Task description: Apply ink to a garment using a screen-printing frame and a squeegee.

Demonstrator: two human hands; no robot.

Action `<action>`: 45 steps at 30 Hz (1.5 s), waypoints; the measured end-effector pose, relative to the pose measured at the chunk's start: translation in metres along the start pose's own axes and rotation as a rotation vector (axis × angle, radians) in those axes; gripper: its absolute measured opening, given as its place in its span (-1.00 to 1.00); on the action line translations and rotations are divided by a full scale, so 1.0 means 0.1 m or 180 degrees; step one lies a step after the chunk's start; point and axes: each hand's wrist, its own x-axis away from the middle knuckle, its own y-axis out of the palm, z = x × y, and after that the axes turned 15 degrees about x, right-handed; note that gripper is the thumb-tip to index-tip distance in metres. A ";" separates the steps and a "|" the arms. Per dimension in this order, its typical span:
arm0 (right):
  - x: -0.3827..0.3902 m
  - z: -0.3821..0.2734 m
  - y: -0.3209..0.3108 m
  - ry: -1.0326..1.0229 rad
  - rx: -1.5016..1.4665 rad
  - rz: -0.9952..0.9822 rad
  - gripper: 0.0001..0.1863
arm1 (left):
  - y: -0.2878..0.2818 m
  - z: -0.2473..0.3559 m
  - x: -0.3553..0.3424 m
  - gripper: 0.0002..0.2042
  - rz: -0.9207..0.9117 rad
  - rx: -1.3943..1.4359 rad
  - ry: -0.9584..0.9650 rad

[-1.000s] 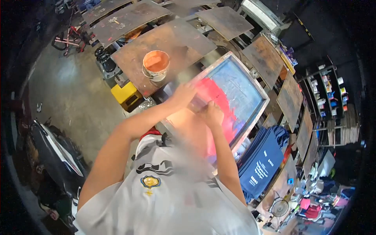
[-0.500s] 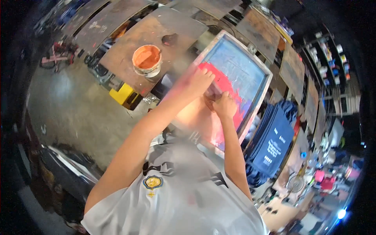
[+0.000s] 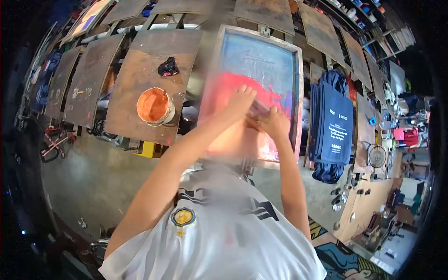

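- Left hand [image 3: 241,99] and right hand [image 3: 275,122] are gripping a squeegee [image 3: 259,108] between them, fingers curled over; the undersides are not showing.
- Squeegee is resting inside a screen-printing frame [image 3: 299,93], with red ink [image 3: 228,84] lying around and beyond the hands. Uneven hand pressure could be causing streaks.
- Ink bucket [image 3: 169,115] is standing left of the hands, near the bench's [image 3: 154,44] edge; a swinging left elbow could be tipping it.
- Navy bags [image 3: 329,126] are lying right of the hands; stray ink could be staining them.

Blurred vertical smear, dark rim.
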 end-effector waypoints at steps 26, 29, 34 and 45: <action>0.74 -0.59 0.04 0.1232 -0.0073 -0.0233 -0.24 | 0.10 0.03 0.10 -0.49 -0.0190 0.0960 0.0837; 0.67 -1.05 0.00 0.1345 -0.0276 -0.0117 -0.27 | -0.15 -0.42 0.13 -0.42 -0.0658 0.1073 0.0948; 0.64 -0.97 0.04 0.1387 -0.0076 0.0059 -0.25 | -0.32 -0.40 0.05 -0.33 -0.1006 0.1222 0.0916; 0.86 -1.15 -0.02 0.2160 -0.0174 -0.0141 -0.34 | -0.04 -0.11 -0.02 -0.46 -0.0852 0.1008 0.1451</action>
